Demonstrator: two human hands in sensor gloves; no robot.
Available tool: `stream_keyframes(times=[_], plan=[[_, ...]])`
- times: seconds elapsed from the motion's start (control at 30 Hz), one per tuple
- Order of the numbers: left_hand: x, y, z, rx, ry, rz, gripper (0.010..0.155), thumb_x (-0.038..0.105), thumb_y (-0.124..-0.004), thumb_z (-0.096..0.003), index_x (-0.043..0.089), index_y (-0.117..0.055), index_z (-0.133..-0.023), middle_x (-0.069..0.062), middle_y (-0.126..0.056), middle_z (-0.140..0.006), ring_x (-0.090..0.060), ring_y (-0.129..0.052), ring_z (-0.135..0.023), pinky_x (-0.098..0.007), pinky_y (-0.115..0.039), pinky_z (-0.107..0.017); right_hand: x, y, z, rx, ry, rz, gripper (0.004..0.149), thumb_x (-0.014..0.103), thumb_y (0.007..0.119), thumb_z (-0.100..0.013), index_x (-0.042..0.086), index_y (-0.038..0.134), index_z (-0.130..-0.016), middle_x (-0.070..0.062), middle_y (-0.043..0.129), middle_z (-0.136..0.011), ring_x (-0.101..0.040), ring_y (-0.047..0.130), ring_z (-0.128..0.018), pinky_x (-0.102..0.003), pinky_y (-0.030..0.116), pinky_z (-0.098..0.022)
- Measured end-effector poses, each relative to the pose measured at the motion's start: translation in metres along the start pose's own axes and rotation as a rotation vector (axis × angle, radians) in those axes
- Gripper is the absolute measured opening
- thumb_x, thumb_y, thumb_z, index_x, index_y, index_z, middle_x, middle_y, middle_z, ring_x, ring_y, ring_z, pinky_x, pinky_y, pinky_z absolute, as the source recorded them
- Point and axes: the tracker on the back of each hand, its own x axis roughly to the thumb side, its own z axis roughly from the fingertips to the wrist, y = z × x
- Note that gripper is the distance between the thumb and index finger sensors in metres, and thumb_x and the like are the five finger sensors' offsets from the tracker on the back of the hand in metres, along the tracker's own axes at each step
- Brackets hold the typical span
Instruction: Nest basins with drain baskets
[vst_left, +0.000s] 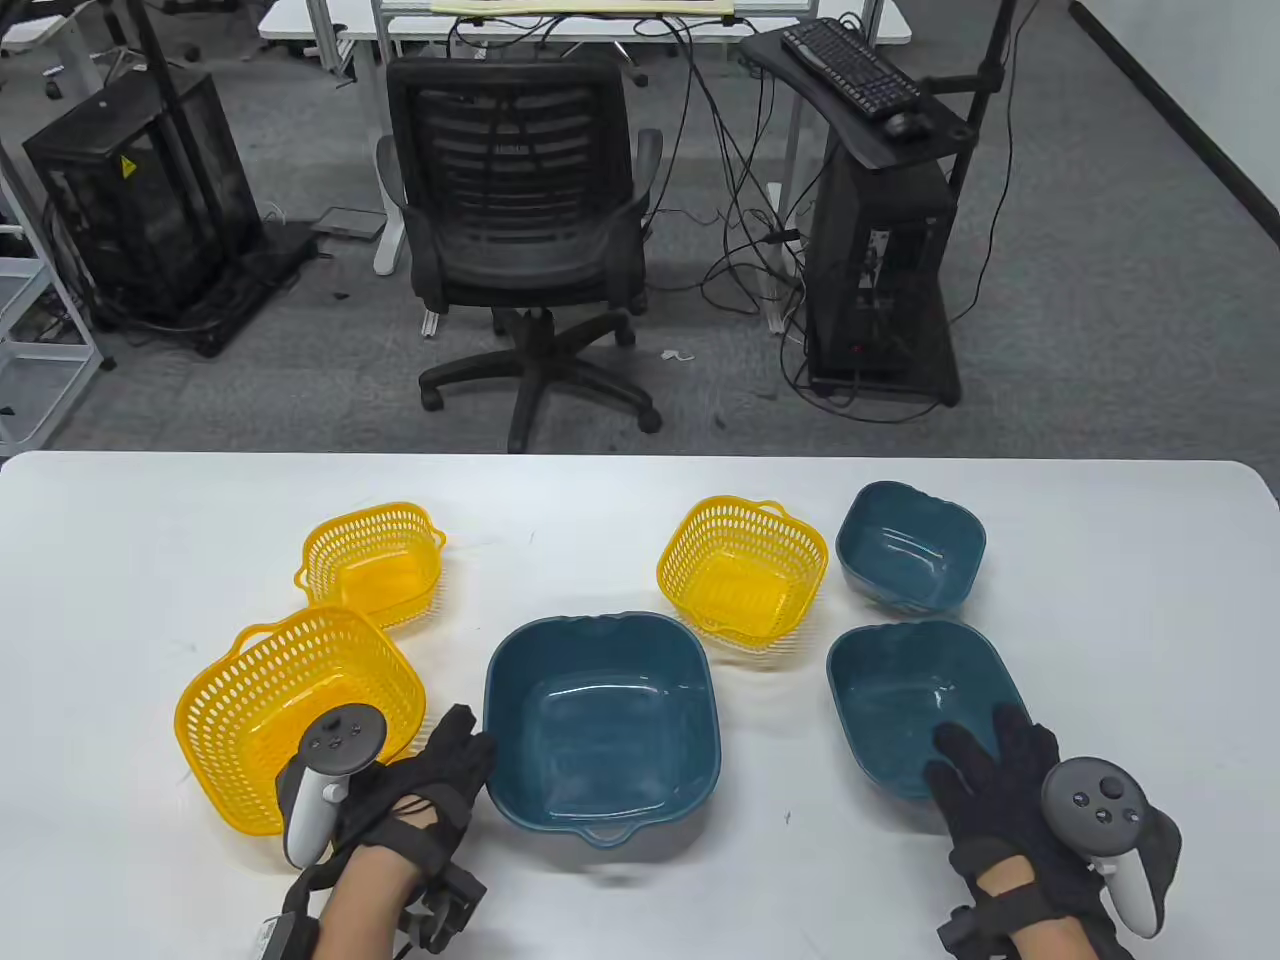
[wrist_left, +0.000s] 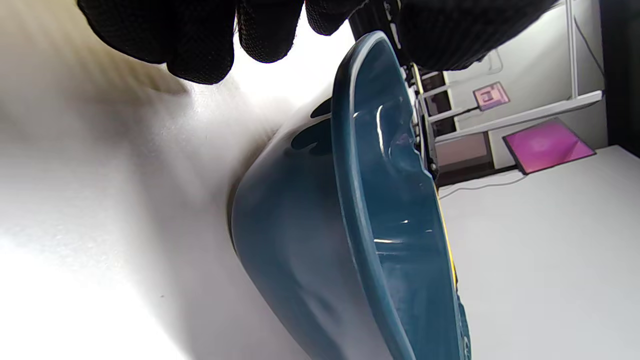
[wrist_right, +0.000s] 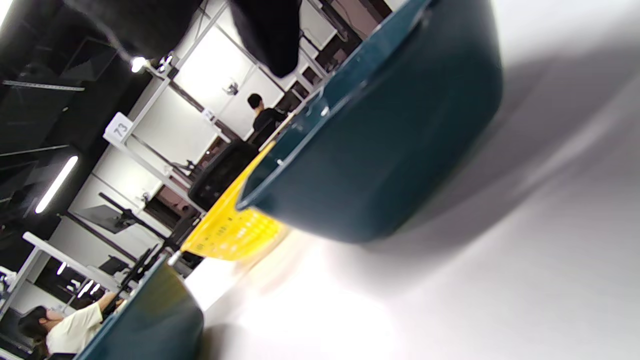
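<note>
Three blue basins stand on the white table (vst_left: 150, 560): a large one (vst_left: 600, 720) at the front middle, a medium one (vst_left: 925, 700) at the front right, a small one (vst_left: 910, 545) behind it. Three yellow drain baskets stand apart from them: a large one (vst_left: 295, 715) front left, one (vst_left: 375, 560) behind it, one (vst_left: 742, 575) in the middle. My left hand (vst_left: 470, 745) lies between the large basket and the large basin, fingers stretched to the basin's left rim (wrist_left: 350, 150). My right hand (vst_left: 985, 745) lies open over the medium basin's near rim (wrist_right: 390, 150).
An office chair (vst_left: 520, 220) and a computer stand (vst_left: 880, 250) are on the floor beyond the table's far edge. In the right wrist view the middle yellow basket (wrist_right: 230, 235) shows behind the medium basin, with the large basin (wrist_right: 145, 320) at the lower left.
</note>
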Motion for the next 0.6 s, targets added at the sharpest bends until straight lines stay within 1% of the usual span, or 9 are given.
stream_keyframes(times=[0.1,0.27,0.37,0.53,0.6], plan=[[-0.004,0.000,-0.004,-0.012,0.002,0.046,0.078,0.054,-0.066,-0.0526,0.020,-0.034,-0.114,-0.018,-0.045,-0.115,-0.052,-0.063,-0.101,-0.063,-0.060,-0.069,0.000,0.000,0.000,-0.003,-0.002,0.006,0.064,0.049,0.071,-0.051,0.016,0.062,-0.106,-0.015,0.014,-0.116,-0.050,0.002,-0.099,-0.081,0.017,-0.060],[-0.011,-0.002,-0.017,-0.048,-0.040,0.242,0.079,0.054,-0.066,-0.0529,0.021,-0.027,-0.114,-0.015,-0.037,-0.117,-0.052,-0.040,-0.107,-0.064,-0.049,-0.072,0.001,0.001,0.000,0.010,-0.007,0.008,0.064,0.049,0.071,-0.051,0.016,0.062,-0.106,-0.015,0.014,-0.116,-0.051,0.002,-0.100,-0.081,0.017,-0.060],[-0.011,-0.005,-0.021,-0.060,-0.046,0.278,0.080,0.053,-0.066,-0.0531,0.022,-0.024,-0.114,-0.013,-0.034,-0.117,-0.050,-0.034,-0.107,-0.064,-0.046,-0.073,0.002,0.003,0.000,0.021,-0.011,0.015,0.065,0.049,0.071,-0.051,0.017,0.061,-0.106,-0.015,0.014,-0.116,-0.051,0.002,-0.099,-0.081,0.017,-0.060],[-0.008,-0.012,-0.022,-0.086,-0.030,0.222,0.075,0.038,-0.068,-0.0546,0.024,-0.023,-0.113,-0.011,-0.035,-0.117,-0.046,-0.035,-0.107,-0.061,-0.047,-0.074,0.003,0.004,0.000,0.027,-0.017,0.010,0.065,0.049,0.071,-0.051,0.016,0.061,-0.106,-0.015,0.014,-0.116,-0.051,0.002,-0.100,-0.081,0.017,-0.060],[-0.007,-0.015,-0.021,-0.082,-0.035,0.251,0.075,0.034,-0.067,-0.0549,0.024,-0.020,-0.112,-0.012,-0.034,-0.117,-0.043,-0.039,-0.107,-0.058,-0.051,-0.074,0.003,0.005,0.000,0.030,-0.018,0.012,0.065,0.049,0.071,-0.051,0.016,0.061,-0.106,-0.015,0.014,-0.116,-0.051,0.002,-0.100,-0.081,0.017,-0.060]])
